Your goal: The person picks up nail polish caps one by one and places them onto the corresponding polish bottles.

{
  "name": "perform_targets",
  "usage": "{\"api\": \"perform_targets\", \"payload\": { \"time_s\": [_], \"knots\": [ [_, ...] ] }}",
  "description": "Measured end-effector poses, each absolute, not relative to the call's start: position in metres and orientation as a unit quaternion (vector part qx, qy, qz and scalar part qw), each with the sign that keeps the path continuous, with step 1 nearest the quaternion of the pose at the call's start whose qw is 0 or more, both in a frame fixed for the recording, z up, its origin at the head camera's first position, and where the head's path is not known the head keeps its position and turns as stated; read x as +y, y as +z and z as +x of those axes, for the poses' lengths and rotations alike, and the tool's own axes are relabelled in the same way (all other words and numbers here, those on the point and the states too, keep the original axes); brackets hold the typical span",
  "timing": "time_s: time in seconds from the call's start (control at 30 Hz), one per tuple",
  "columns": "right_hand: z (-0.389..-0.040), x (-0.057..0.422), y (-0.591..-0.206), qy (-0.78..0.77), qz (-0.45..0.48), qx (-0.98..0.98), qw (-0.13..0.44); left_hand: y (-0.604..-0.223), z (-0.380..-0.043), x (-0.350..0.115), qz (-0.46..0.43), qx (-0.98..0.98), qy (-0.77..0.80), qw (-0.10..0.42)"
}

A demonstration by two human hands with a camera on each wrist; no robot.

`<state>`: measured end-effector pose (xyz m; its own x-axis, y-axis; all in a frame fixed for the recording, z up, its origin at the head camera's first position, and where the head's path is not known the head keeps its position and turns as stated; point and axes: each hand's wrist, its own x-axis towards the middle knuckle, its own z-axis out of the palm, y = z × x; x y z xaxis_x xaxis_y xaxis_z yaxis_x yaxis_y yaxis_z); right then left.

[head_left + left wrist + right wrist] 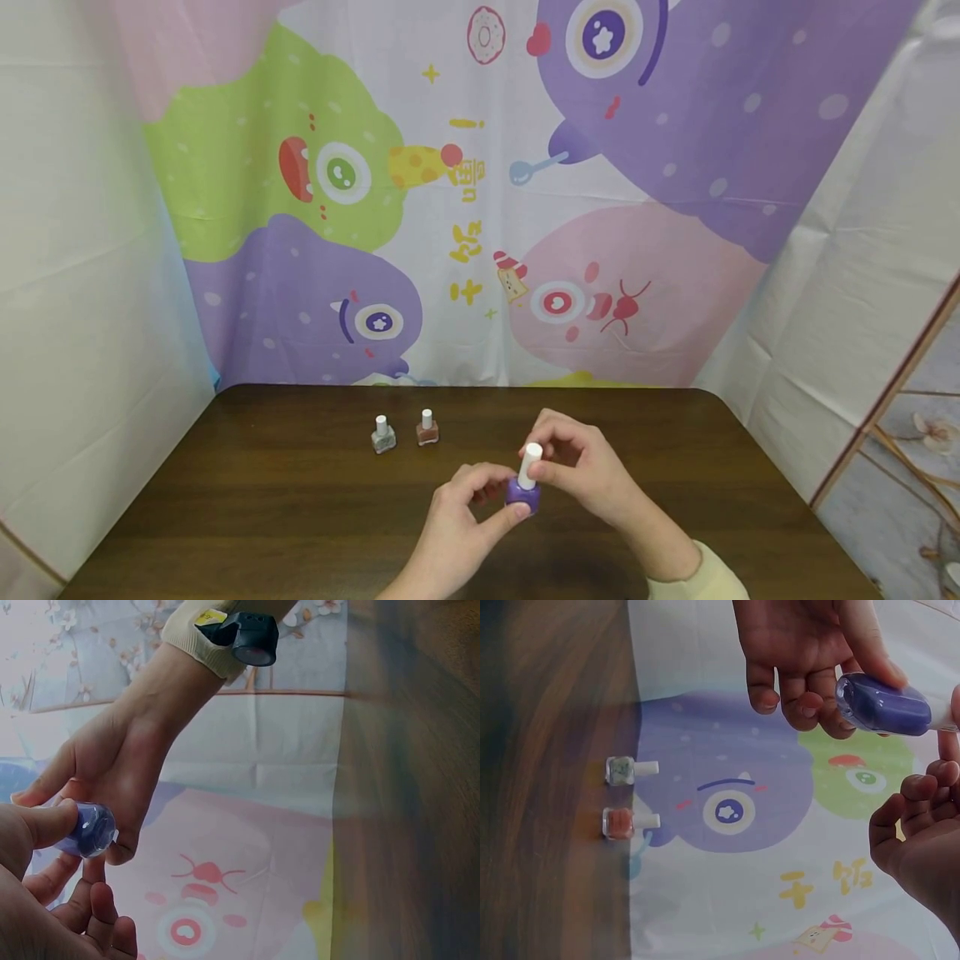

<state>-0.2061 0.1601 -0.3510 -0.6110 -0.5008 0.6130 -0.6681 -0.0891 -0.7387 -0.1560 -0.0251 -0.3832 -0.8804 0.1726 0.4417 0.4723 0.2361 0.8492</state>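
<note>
A purple nail polish bottle with a white cap is held up over the table, tilted slightly. My left hand pinches its glass body between thumb and fingers. The thumb and fingers of my right hand grip the white cap. In the right wrist view the purple bottle lies across the left hand's fingers, its cap still in the neck. From the left wrist view, the bottle's base faces the camera.
Two more nail polish bottles stand upright toward the back of the dark wooden table: a grey-green one and a reddish-brown one. A cartoon-printed curtain hangs behind the table, with white cloth at both sides.
</note>
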Motion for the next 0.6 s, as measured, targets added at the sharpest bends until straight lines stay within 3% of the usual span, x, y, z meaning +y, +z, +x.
{"api": "perform_targets", "payload": {
  "time_s": [0.6],
  "knots": [
    [-0.2070,0.1586,-0.3509,0.592,0.433,-0.675,0.079,-0.3830,-0.1562,-0.0240,-0.205,-0.774,-0.584,0.134]
  ]
}}
